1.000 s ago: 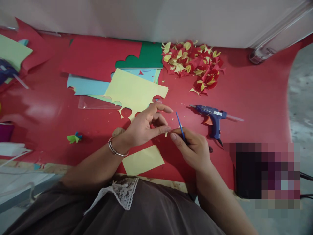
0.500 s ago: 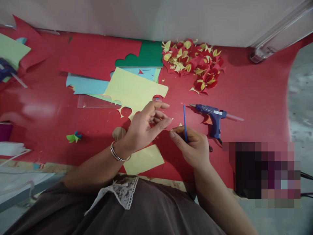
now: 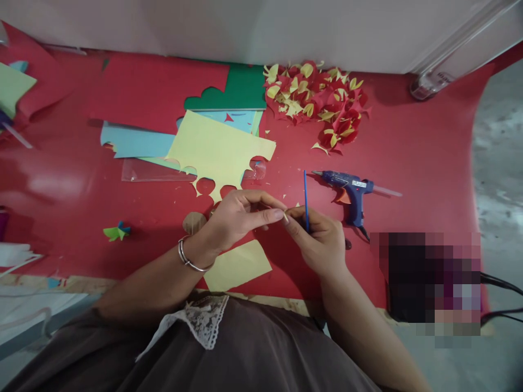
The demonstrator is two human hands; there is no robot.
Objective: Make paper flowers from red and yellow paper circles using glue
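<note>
My left hand [image 3: 239, 218] reaches in from the left, thumb and fingertips pinched together at a small yellow paper piece [image 3: 285, 216]. My right hand [image 3: 321, 237] meets it there, its thumb and forefinger closed on the same piece. A thin blue stick [image 3: 306, 198] stands up out of the right hand's curled fingers. Below the left hand lies a pale yellow paper sheet [image 3: 241, 267]. Beyond it is a larger yellow sheet [image 3: 218, 144] with round cutouts along its edge. The fingers hide most of the small piece.
A blue glue gun [image 3: 347, 188] lies right of the hands. Behind it is a heap of red and yellow paper petals [image 3: 318, 98]. Red card [image 3: 159, 87], green card [image 3: 245, 87] and light blue paper [image 3: 139, 141] overlap at the back. A small green-blue paper piece [image 3: 117, 231] sits left.
My left hand, apart from the right with its fingers loose before, has moved in and closed its fingertips at the small yellow paper piece. The view has shifted slightly.
</note>
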